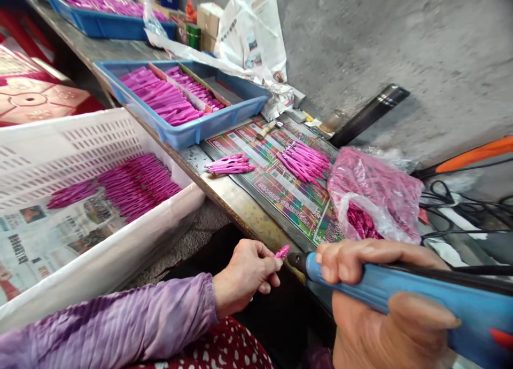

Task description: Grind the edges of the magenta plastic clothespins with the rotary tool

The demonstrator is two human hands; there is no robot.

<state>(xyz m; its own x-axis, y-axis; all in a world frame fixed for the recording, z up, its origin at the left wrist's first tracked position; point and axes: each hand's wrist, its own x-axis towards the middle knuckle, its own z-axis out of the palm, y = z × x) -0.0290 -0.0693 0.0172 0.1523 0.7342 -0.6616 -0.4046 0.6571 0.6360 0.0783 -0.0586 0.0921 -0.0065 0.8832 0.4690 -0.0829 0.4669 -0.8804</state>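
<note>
Head cam view, folks: your left hand point(244, 275) is curled shut around a small pink plastic piece point(282, 252), with its end poking out just past your fingers. Your right hand point(387, 305) is wrapped firmly around a corded blue hand tool point(436, 299), and the tool's dark tip point(296, 261) sits just beside the pink piece, not quite touching as far as I can tell. You've got a crinkly purple sleeve point(120, 315) on your left arm. Off to your left, a white plastic crate point(80, 134) lined with newspaper point(80, 227) holds neat rows of pink pieces point(136, 187). Ahead on the metal-topped bench point(236, 198), you've got a blue tray point(192, 131) loaded with more of them, two loose bunches point(304, 163) on a printed mat point(276, 198), and a stuffed plastic bag point(372, 193) of pink pieces.
</note>
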